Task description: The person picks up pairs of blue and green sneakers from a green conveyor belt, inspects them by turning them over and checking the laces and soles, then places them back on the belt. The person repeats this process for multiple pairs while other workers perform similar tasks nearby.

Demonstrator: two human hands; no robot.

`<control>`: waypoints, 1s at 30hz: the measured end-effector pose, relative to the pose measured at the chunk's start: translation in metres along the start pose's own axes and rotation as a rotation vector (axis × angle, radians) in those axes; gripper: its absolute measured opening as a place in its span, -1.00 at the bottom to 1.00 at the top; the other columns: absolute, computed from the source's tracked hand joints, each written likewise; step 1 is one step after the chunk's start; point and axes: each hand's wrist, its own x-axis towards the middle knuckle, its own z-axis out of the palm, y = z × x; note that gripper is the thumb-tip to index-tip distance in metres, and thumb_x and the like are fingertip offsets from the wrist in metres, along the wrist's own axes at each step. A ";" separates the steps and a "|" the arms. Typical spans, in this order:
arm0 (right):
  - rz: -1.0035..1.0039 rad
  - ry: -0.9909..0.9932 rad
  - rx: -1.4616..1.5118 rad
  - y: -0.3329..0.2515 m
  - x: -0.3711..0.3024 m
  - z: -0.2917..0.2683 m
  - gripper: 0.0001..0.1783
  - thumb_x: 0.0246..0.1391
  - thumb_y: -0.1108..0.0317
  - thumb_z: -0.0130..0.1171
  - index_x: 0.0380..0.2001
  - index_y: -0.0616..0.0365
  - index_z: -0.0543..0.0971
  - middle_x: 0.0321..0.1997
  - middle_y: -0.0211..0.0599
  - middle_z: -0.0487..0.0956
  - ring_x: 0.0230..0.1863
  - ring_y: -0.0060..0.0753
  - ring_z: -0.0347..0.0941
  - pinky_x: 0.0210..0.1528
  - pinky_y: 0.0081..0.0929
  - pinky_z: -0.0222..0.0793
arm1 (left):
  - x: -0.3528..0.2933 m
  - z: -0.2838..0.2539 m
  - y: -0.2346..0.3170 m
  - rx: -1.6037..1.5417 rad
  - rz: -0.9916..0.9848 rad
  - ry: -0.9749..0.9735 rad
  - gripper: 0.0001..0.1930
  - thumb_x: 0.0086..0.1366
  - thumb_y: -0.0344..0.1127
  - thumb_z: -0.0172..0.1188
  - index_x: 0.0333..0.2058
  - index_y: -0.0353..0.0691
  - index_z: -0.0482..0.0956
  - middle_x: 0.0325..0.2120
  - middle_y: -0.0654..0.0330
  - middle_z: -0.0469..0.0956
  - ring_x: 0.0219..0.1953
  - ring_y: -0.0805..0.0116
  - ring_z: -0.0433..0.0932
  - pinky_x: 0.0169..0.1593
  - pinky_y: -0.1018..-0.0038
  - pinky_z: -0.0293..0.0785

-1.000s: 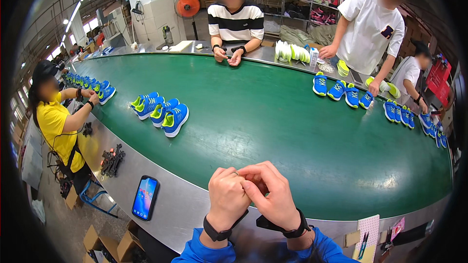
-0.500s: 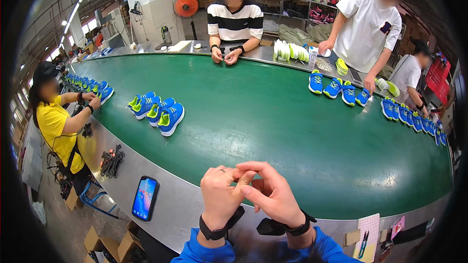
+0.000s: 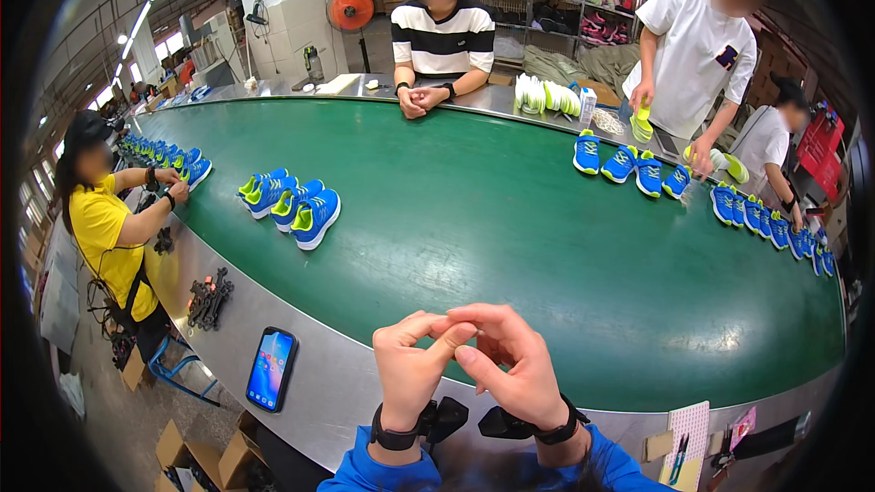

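My left hand (image 3: 410, 366) and my right hand (image 3: 512, 366) meet in front of me over the near edge of the green belt. Both have loosely curled fingers, and the fingertips of one touch those of the other. The left thumb points up against the right fingers. No object shows between them, though part of the inner fingers is hidden. Each wrist wears a black strap with a small black box. The nearest thing on the left is a phone (image 3: 272, 369) with a lit screen, lying on the metal table edge (image 3: 333, 401).
Blue sneakers (image 3: 316, 219) stand on the green belt (image 3: 437, 191) at left, with more rows along both sides. Black parts (image 3: 210, 299) lie on the left edge. A notepad (image 3: 690, 424) with cutters (image 3: 679, 458) is at right. Several people work around the belt.
My left hand has turned slightly, its fingertips still against my right hand. The person in white now grips lime-green insoles. The person in stripes has brought both hands together.
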 end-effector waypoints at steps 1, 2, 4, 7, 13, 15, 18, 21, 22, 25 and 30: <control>-0.012 -0.008 -0.008 -0.001 0.000 0.000 -0.57 0.08 0.46 0.22 0.06 0.11 0.49 -0.33 -0.53 0.60 -0.63 -0.80 0.16 -0.57 -0.70 0.10 | 0.000 0.000 0.000 -0.047 -0.010 -0.001 -0.89 0.09 -0.49 0.39 -0.36 -0.33 0.72 -0.62 0.24 0.57 -0.54 0.57 0.42 -0.48 0.59 0.28; -0.020 -0.018 -0.012 -0.001 0.000 0.000 -0.56 0.08 0.46 0.23 0.07 0.09 0.50 -0.34 -0.53 0.59 -0.63 -0.80 0.16 -0.58 -0.70 0.10 | -0.001 -0.001 -0.001 -0.114 -0.046 0.000 -0.89 0.10 -0.49 0.38 -0.36 -0.34 0.72 -0.61 0.25 0.57 -0.54 0.57 0.42 -0.48 0.60 0.28; -0.037 -0.036 -0.022 -0.001 0.000 -0.002 -0.54 0.06 0.47 0.23 0.08 0.05 0.50 -0.36 -0.53 0.58 -0.64 -0.79 0.16 -0.58 -0.69 0.09 | -0.002 0.000 -0.002 -0.248 -0.118 0.002 -0.90 0.14 -0.49 0.36 -0.35 -0.37 0.71 -0.59 0.27 0.55 -0.53 0.58 0.42 -0.48 0.62 0.26; -0.075 -0.063 -0.107 -0.005 0.001 -0.004 -0.51 0.05 0.46 0.24 0.10 0.00 0.49 -0.40 -0.53 0.57 -0.66 -0.77 0.16 -0.59 -0.69 0.09 | -0.004 0.002 0.001 -0.306 -0.121 0.000 -0.90 0.18 -0.49 0.33 -0.34 -0.39 0.70 -0.55 0.29 0.54 -0.53 0.59 0.41 -0.48 0.63 0.24; -0.121 -0.096 -0.257 -0.004 0.000 -0.008 -0.45 0.04 0.44 0.26 0.16 -0.05 0.46 -0.48 -0.51 0.52 -0.69 -0.74 0.17 -0.61 -0.68 0.11 | -0.004 0.004 0.003 -0.377 -0.124 -0.014 -0.86 0.26 -0.41 0.29 -0.36 -0.42 0.67 -0.60 0.31 0.49 -0.57 0.60 0.37 -0.53 0.61 0.19; -0.153 -0.089 -0.287 -0.005 -0.001 -0.005 -0.41 0.04 0.43 0.27 0.18 -0.05 0.44 -0.45 -0.47 0.54 -0.69 -0.72 0.20 -0.62 -0.67 0.14 | -0.004 0.003 0.003 -0.390 -0.121 -0.018 -0.83 0.28 -0.39 0.27 -0.39 -0.42 0.66 -0.61 0.31 0.48 -0.59 0.59 0.36 -0.54 0.60 0.17; -0.186 -0.090 -0.330 -0.007 -0.001 -0.002 -0.37 0.03 0.40 0.28 0.21 -0.05 0.41 -0.38 -0.41 0.58 -0.68 -0.68 0.26 -0.63 -0.64 0.21 | -0.004 0.004 0.005 -0.349 -0.132 0.003 -0.71 0.34 -0.27 0.21 -0.49 -0.38 0.61 -0.68 0.30 0.47 -0.66 0.56 0.34 -0.56 0.59 0.17; -0.185 -0.098 -0.367 -0.008 -0.001 -0.002 -0.35 0.04 0.38 0.30 0.24 -0.03 0.38 -0.24 -0.34 0.61 -0.67 -0.63 0.32 -0.61 -0.61 0.28 | -0.004 0.010 0.009 -0.302 -0.138 0.033 -0.63 0.37 -0.19 0.16 -0.55 -0.36 0.59 -0.72 0.27 0.45 -0.70 0.54 0.31 -0.59 0.57 0.14; -0.181 -0.100 -0.380 -0.008 -0.001 -0.002 -0.34 0.04 0.38 0.30 0.24 -0.03 0.37 -0.19 -0.32 0.62 -0.67 -0.61 0.34 -0.60 -0.61 0.30 | -0.004 0.010 0.010 -0.291 -0.139 0.041 -0.61 0.38 -0.18 0.16 -0.56 -0.35 0.58 -0.73 0.26 0.45 -0.71 0.53 0.31 -0.59 0.57 0.13; -0.186 -0.136 -0.383 -0.015 -0.001 0.001 -0.33 0.04 0.37 0.30 0.25 0.00 0.35 -0.08 -0.26 0.62 -0.66 -0.56 0.38 -0.59 -0.60 0.34 | -0.007 0.005 0.008 -0.335 -0.079 0.035 -0.75 0.35 -0.33 0.20 -0.44 -0.42 0.64 -0.61 0.27 0.52 -0.68 0.56 0.35 -0.57 0.60 0.16; -0.209 -0.153 -0.364 -0.012 -0.003 0.005 -0.28 0.03 0.38 0.30 0.28 0.03 0.31 -0.05 -0.21 0.60 -0.66 -0.53 0.40 -0.58 -0.58 0.37 | -0.008 0.001 0.010 -0.266 -0.031 0.064 -0.73 0.34 -0.31 0.20 -0.45 -0.42 0.64 -0.58 0.24 0.55 -0.66 0.54 0.36 -0.56 0.59 0.18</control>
